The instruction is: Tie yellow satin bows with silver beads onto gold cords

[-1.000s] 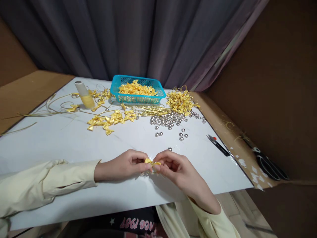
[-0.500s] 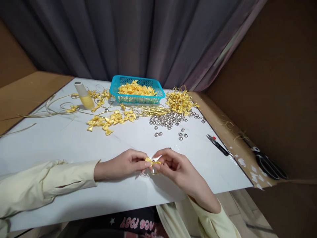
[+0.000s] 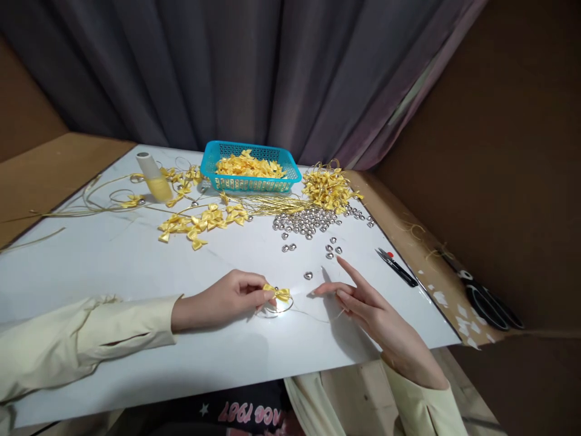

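My left hand (image 3: 227,297) rests on the white table (image 3: 113,266) and pinches a small yellow ribbon bow (image 3: 278,293) between thumb and fingertips. A thin thread loop (image 3: 276,310) trails from the bow and runs right across the table. My right hand (image 3: 358,300) lies to the right of the bow with fingers spread, holding nothing that I can make out; the thread end lies by its fingers. One silver bead (image 3: 308,275) sits just beyond the fingertips.
A turquoise basket (image 3: 218,175) of yellow bows stands at the back. Loose bows (image 3: 200,219), a pile of bows with wires (image 3: 327,184), silver beads (image 3: 302,222) and a thread spool (image 3: 152,175) lie about. Snips (image 3: 397,266) and black scissors (image 3: 488,300) lie at the right.
My right hand has let go of the bow and moved right, opening its fingers. The left hand keeps the bow and has barely moved.
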### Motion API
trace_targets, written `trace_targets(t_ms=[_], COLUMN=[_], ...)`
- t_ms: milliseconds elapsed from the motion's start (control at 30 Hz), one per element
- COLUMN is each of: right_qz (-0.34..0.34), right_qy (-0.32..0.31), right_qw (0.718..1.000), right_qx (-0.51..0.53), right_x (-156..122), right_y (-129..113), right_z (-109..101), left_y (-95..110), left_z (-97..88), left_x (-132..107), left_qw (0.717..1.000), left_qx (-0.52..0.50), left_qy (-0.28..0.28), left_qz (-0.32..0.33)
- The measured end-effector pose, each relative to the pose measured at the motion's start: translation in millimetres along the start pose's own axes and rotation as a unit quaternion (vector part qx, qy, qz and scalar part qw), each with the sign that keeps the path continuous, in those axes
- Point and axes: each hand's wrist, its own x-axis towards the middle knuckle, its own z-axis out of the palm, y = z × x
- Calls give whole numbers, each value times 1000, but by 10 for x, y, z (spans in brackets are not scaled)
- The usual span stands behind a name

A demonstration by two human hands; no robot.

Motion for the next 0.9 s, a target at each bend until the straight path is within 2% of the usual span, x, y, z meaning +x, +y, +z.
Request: trace_targets(t_ms=[67, 100, 200, 233, 267, 300, 333, 367, 400, 433, 500, 567, 667, 733, 800, 900], right_qz=[1, -7, -47, -53, -48, -28, 2, 38, 71, 95, 91, 95, 157, 172, 162, 137], right_qy=[38, 77, 228, 242, 212, 132, 15, -83, -147, -168, -152, -106, -45, 11, 59, 92], right_qw=[999, 997, 966, 960, 966, 984, 998, 996, 983, 968, 938, 892, 819, 785, 764, 757], right_qx=[-3, -18, -109, -133, -137, -114, -67, 4, 85, 158, 299, 428, 551, 595, 621, 632], right_x=[56, 77, 55, 14, -41, -101, -159, -206, -236, -244, -196, -88, 82, 149, 167, 136], right_y=[54, 64, 20, -10, -41, -66, -82, -86, -77, -59, -6, 35, 37, 12, -15, -39], right_z=[-30, -39, -10, 28, 83, 156, 241, 335, 431, 520, 654, 707, 646, 552, 448, 309], left_y=[8, 9, 5, 3, 2, 2, 5, 10, 16, 23, 37, 46, 43, 33, 23, 15], left_z=[4, 6, 10, 13, 17, 21, 27, 32, 36, 39, 41, 38, 37, 42, 48, 55], left_x=[4, 5, 4, -1, -8, -20, -34, -51, -70, -88, -120, -135, -127, -111, -98, -96], left_qw=[1000, 1000, 1000, 999, 999, 998, 998, 997, 996, 994, 991, 988, 986, 987, 989, 992], left_qx=[-1, -2, -1, 0, 1, 2, 5, 9, 15, 22, 35, 50, 65, 68, 65, 48], left_qy=[7, 12, 29, 37, 45, 55, 64, 72, 77, 80, 79, 73, 70, 77, 88, 93], left_qz=[-2, -2, 0, 4, 11, 18, 28, 39, 52, 68, 100, 125, 134, 121, 102, 77])
